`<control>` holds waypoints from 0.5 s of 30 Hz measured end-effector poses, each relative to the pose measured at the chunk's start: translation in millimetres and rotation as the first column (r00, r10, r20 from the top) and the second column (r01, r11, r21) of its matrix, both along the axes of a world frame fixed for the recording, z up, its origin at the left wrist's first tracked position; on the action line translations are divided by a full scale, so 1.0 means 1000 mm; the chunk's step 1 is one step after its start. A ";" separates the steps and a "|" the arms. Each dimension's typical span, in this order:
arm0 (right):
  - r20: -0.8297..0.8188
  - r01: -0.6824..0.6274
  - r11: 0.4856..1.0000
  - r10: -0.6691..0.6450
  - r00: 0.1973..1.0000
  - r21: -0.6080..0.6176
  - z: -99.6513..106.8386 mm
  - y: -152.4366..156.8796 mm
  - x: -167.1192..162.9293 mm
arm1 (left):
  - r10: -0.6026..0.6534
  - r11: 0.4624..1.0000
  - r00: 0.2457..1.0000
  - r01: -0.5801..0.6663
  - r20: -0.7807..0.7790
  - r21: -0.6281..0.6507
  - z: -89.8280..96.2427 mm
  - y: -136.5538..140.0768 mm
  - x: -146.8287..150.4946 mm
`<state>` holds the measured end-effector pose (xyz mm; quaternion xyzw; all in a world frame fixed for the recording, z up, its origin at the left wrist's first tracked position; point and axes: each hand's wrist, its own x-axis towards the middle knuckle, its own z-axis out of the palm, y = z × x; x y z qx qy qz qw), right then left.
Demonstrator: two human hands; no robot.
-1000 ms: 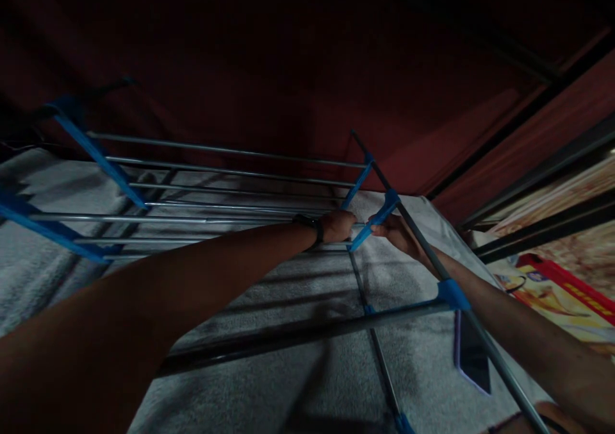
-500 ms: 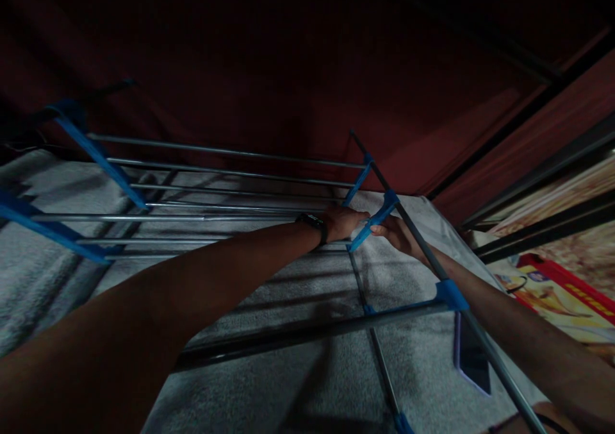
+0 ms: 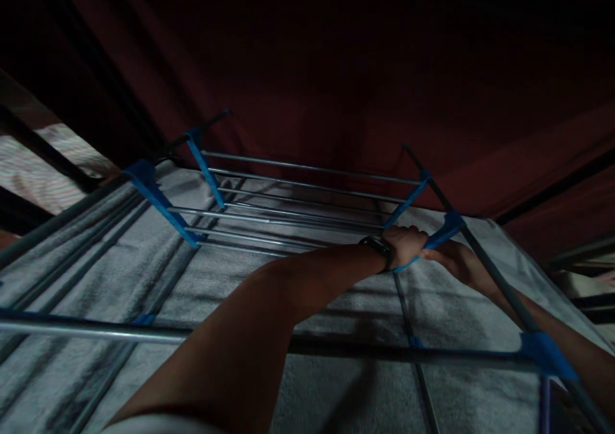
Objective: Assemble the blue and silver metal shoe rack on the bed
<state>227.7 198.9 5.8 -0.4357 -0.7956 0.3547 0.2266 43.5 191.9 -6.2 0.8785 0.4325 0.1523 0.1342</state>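
A rack of thin metal tubes [image 3: 288,222] joined by blue plastic brackets stretches across the middle of the view. My left hand [image 3: 406,248], with a dark band on its wrist, is closed at the right end of the near shelf's tubes, over the blue bracket [image 3: 444,230]. My right hand [image 3: 451,259] reaches in from the right, beneath the side pole [image 3: 500,277]. Its thumb presses the same bracket; its other fingers are mostly hidden behind it. On the left, a matching blue bracket [image 3: 161,200] holds the tubes' other ends.
The rack lies over a grey fleecy blanket [image 3: 230,286]. A thick crossbar [image 3: 365,350] runs in front, under my left forearm. A dark red curtain-like surface [image 3: 312,75] rises behind. Dark bars [image 3: 562,184] flank the sides. A phone-like purple-edged object [image 3: 545,402] lies lower right.
The view has swung left, so the rack and both hands appear farther right and its left end shows more. Both hands stay at the same bracket, the left one wrapped more closely around it.
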 end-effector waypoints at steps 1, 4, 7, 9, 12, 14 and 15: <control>0.007 0.011 1.000 -0.011 1.000 0.019 0.000 0.000 0.000 | -0.004 1.000 1.000 0.004 0.004 -0.001 0.000 0.000 0.000; 0.055 0.034 0.997 -0.038 0.998 0.069 0.002 -0.001 0.001 | 0.002 0.999 1.000 -0.002 0.010 0.036 0.001 -0.003 0.001; 0.094 0.012 0.998 -0.018 0.995 0.063 0.003 -0.003 0.001 | 0.036 0.997 0.999 -0.038 0.028 0.074 0.000 -0.004 0.003; 0.117 0.013 0.998 -0.021 0.993 0.065 0.003 -0.002 0.002 | 0.053 0.996 0.998 -0.056 0.040 0.070 -0.001 -0.004 0.003; 0.134 0.006 0.997 -0.017 0.991 0.080 0.001 0.000 0.004 | 0.058 0.998 0.998 -0.060 0.037 0.036 0.002 -0.005 0.002; 0.125 -0.036 0.996 0.026 0.992 0.079 -0.001 0.002 0.006 | 0.067 0.998 0.997 -0.068 0.033 0.007 0.007 -0.006 0.000; 0.117 -0.059 0.995 0.050 0.992 0.080 -0.002 0.002 0.006 | 0.078 0.997 0.996 -0.077 0.031 -0.019 0.010 -0.007 -0.001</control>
